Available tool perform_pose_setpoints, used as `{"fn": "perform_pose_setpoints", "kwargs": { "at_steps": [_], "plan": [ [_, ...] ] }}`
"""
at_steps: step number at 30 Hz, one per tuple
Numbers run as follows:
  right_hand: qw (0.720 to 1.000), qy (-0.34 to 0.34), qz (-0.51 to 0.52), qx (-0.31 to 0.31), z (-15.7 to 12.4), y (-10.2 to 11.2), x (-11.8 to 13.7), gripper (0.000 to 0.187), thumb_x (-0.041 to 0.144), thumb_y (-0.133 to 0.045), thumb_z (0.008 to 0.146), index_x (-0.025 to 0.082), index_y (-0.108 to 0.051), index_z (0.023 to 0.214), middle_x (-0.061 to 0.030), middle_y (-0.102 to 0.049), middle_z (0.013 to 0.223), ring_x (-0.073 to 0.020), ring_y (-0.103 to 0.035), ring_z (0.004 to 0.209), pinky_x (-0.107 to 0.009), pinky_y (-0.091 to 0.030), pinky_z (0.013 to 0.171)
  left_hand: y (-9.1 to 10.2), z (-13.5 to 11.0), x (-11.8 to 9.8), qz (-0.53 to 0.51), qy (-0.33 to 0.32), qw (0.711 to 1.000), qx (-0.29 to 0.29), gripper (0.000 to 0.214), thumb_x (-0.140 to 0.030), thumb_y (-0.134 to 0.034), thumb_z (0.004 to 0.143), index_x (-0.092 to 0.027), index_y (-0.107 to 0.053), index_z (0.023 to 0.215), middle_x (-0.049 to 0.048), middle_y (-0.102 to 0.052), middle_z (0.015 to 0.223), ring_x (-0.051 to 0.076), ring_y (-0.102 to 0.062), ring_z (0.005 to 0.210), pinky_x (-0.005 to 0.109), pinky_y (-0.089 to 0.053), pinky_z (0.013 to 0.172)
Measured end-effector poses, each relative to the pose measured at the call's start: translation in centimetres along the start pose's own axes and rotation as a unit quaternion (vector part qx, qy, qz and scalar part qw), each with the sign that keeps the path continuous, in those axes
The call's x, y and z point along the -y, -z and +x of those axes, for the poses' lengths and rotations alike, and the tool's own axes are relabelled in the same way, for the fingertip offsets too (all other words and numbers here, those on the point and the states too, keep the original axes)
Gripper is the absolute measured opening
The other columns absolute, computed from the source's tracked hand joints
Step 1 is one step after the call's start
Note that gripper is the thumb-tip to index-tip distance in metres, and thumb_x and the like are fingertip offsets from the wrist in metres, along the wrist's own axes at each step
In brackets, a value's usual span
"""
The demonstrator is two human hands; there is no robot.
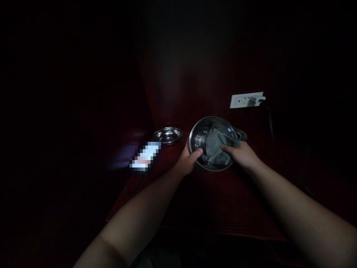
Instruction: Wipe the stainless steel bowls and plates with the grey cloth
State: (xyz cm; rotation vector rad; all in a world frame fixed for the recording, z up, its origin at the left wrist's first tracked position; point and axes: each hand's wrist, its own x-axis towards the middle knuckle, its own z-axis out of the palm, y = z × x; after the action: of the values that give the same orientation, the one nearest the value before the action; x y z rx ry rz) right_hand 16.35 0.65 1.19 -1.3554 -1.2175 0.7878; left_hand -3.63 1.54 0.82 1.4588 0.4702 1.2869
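A shiny steel bowl is held up in front of me, its hollow tilted towards my view. My left hand grips its left rim, thumb on the inside and fingers hidden behind. A grey-green patterned cloth lies against the inside of the bowl. My right hand is closed on the cloth at the bowl's right side, the thumb pressing it; the other fingers are mostly hidden behind the cloth and rim.
On the dark red table a second steel bowl stands at the back left. Nearer is a lit phone, its screen blurred, with a cable. More steelware shows partly behind my right hand. A socket with a plug is on the wall.
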Motion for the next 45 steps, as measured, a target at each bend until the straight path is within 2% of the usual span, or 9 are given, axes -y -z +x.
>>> {"fn": "perform_pose_setpoints", "kwargs": {
  "at_steps": [4,8,14,20,24,28,45],
  "plan": [
    [0.999,-0.003,0.031,-0.005,-0.02,-0.13,-0.07,0.034,0.03,-0.065,0.064,0.015,-0.065,0.094,-0.0085,-0.069,0.093,-0.0228,-0.065,0.083,-0.036,-0.051,0.076,-0.01,-0.1,-0.01,0.0,-0.03,0.999,0.043,0.072,-0.04,-0.063,0.07,-0.02,-0.031,0.132,0.0103,-0.042,0.134,0.026,-0.038,0.123,0.04,-0.028,0.103],
    [0.999,-0.014,0.051,-0.01,-0.33,-0.4,0.26,0.031,0.029,-0.066,0.063,0.016,-0.065,0.09,-0.0085,-0.069,0.093,-0.0221,-0.065,0.083,-0.035,-0.051,0.076,-0.05,0.01,0.16,-0.013,-0.036,0.996,0.083,0.078,-0.035,-0.067,0.066,-0.02,-0.029,0.132,0.0128,-0.042,0.133,0.027,-0.039,0.122,0.042,-0.029,0.103],
    [0.998,0.005,0.057,0.026,-0.5,-0.43,0.37,0.036,0.031,-0.068,0.061,0.016,-0.063,0.093,-0.0086,-0.068,0.096,-0.023,-0.064,0.086,-0.036,-0.05,0.077,-0.06,-0.03,0.47,-0.021,-0.002,0.998,0.051,0.068,-0.034,-0.064,0.07,-0.021,-0.034,0.129,0.0111,-0.047,0.129,0.027,-0.042,0.12,0.043,-0.031,0.1],
    [0.999,-0.015,0.031,0.034,-0.54,-0.32,0.22,0.039,0.035,-0.069,0.06,0.017,-0.063,0.094,-0.0066,-0.069,0.083,-0.0233,-0.065,0.073,-0.036,-0.052,0.064,-0.09,-0.08,0.4,-0.025,0.012,0.999,0.03,0.064,-0.035,-0.064,0.07,-0.023,-0.038,0.127,0.0094,-0.051,0.124,0.026,-0.046,0.116,0.043,-0.034,0.097],
    [0.998,0.006,0.045,0.031,-0.53,-0.32,0.25,0.038,0.031,-0.07,0.059,0.017,-0.063,0.095,-0.0079,-0.068,0.096,-0.0226,-0.065,0.082,-0.035,-0.051,0.073,-0.07,-0.11,0.32,-0.024,0.021,0.999,0.032,0.066,-0.034,-0.064,0.07,-0.023,-0.036,0.129,0.0093,-0.051,0.124,0.026,-0.047,0.115,0.042,-0.035,0.097],
    [0.998,0.004,0.047,0.03,-0.43,-0.28,0.18,0.039,0.031,-0.07,0.058,0.017,-0.064,0.094,-0.0091,-0.068,0.098,-0.0234,-0.064,0.086,-0.037,-0.049,0.079,-0.13,-0.09,0.22,-0.022,0.016,0.999,0.032,0.066,-0.034,-0.064,0.07,-0.022,-0.037,0.129,0.0098,-0.051,0.124,0.026,-0.047,0.115,0.042,-0.035,0.097],
    [0.998,0.001,0.044,0.033,-0.11,-0.16,-0.25,0.038,0.032,-0.07,0.059,0.017,-0.065,0.093,-0.0082,-0.069,0.096,-0.0243,-0.065,0.085,-0.039,-0.05,0.08,0.06,0.12,0.9,-0.02,-0.001,0.999,0.042,0.066,-0.034,-0.063,0.071,-0.022,-0.035,0.129,0.0098,-0.048,0.128,0.027,-0.045,0.117,0.044,-0.034,0.097]
  ]
}}
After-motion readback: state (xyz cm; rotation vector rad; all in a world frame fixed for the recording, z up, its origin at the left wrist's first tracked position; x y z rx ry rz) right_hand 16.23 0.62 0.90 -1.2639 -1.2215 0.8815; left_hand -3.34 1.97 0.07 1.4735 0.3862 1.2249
